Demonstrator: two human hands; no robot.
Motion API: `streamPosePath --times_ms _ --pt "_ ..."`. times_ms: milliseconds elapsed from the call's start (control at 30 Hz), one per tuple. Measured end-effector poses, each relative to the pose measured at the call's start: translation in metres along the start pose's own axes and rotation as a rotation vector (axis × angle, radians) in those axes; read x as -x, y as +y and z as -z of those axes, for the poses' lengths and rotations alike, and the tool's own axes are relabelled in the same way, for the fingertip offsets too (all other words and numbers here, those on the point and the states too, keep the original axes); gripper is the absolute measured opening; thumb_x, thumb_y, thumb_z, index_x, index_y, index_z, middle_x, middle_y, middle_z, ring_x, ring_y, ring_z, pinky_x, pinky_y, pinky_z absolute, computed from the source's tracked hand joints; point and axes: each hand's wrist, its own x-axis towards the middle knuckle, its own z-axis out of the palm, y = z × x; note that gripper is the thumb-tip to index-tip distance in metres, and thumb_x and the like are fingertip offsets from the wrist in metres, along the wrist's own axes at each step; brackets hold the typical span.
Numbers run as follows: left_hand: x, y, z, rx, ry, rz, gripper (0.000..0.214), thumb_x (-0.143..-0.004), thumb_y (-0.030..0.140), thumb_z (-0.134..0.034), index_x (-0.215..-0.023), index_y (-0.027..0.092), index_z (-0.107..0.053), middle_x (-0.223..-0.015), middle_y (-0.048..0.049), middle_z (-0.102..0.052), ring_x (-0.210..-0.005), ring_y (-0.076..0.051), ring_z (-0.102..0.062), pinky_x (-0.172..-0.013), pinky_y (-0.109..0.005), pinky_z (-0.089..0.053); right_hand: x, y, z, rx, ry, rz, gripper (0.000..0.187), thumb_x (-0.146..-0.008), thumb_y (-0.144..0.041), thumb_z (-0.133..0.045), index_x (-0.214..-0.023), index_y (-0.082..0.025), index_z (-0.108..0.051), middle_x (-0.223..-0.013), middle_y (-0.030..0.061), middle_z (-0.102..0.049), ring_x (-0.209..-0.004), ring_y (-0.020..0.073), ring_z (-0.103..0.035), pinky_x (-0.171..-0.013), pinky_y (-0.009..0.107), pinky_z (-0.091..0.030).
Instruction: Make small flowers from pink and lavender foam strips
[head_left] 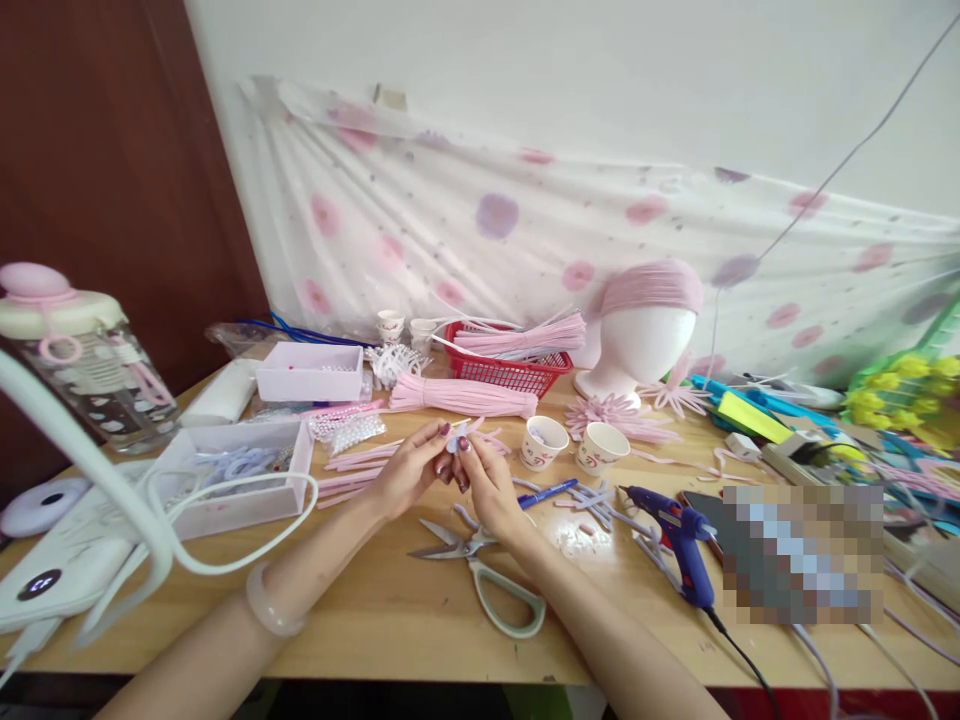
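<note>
My left hand (pixel 418 465) and my right hand (pixel 489 483) meet above the middle of the table. Between their fingertips they pinch a small pale lavender piece (pixel 454 438), too small to name surely. Under my right wrist lie scissors (pixel 507 600) with pale green handles, blades spread. A blue pen (pixel 549 494) and short lavender pipe cleaner strips (pixel 596 502) are just right of that hand. Pink pipe cleaners (pixel 352 478) stretch out beside my left hand. Behind the hands rests a thick pink pipe cleaner bundle (pixel 461 395).
Two paper cups (pixel 604 450) stand beyond my right hand. A blue glue gun (pixel 679 540) and its cord lie at right, near a blurred phone (pixel 720 520). White open boxes (pixel 247 505), a looping white cable (pixel 225 570) and a bottle (pixel 112 370) occupy the left.
</note>
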Motion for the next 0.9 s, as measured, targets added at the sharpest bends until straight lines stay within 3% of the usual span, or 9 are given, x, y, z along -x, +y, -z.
streamPosePath --times_ms 233,467,700,900 --pt "0.001 -0.001 0.001 -0.037 -0.036 -0.004 0.027 -0.084 0.036 -0.065 -0.068 0.018 -0.054 -0.054 0.0031 -0.051 -0.05 -0.012 -0.05 -0.055 -0.025 -0.043 -0.001 0.002 -0.002 -0.211 0.017 -0.097 0.055 -0.096 -0.056 -0.033 -0.061 -0.019 -0.053 -0.052 -0.0002 -0.049 -0.049 0.0131 -0.046 -0.053 0.027 -0.039" --pt "0.003 -0.006 0.0 -0.088 -0.07 0.016 0.028 -0.08 0.038 -0.07 -0.068 0.015 -0.059 -0.058 0.0005 -0.054 -0.054 -0.01 -0.047 -0.055 -0.023 -0.039 0.002 0.006 -0.002 -0.09 0.099 -0.082 0.062 -0.091 -0.063 -0.041 -0.046 -0.02 -0.045 -0.043 0.0001 -0.049 -0.042 0.0116 -0.046 -0.049 0.026 -0.038" --pt "0.003 -0.009 -0.004 -0.139 -0.045 0.0 0.033 -0.077 0.045 -0.073 -0.073 0.018 -0.055 -0.058 0.0058 -0.045 -0.052 -0.009 -0.041 -0.055 -0.022 -0.038 0.008 0.017 -0.009 -0.007 0.203 -0.05 0.057 -0.091 -0.065 -0.041 -0.054 -0.021 -0.046 -0.049 -0.0005 -0.051 -0.047 0.0127 -0.049 -0.05 0.026 -0.038" --pt "0.002 -0.011 -0.006 -0.293 -0.038 -0.09 0.045 -0.087 0.061 -0.051 -0.071 0.019 -0.052 -0.061 0.0022 -0.051 -0.057 -0.013 -0.047 -0.059 -0.027 -0.041 0.001 0.007 -0.006 -0.024 0.198 -0.07 0.059 -0.091 -0.067 -0.037 -0.054 -0.022 -0.042 -0.046 -0.0019 -0.048 -0.044 0.0121 -0.047 -0.049 0.025 -0.039"
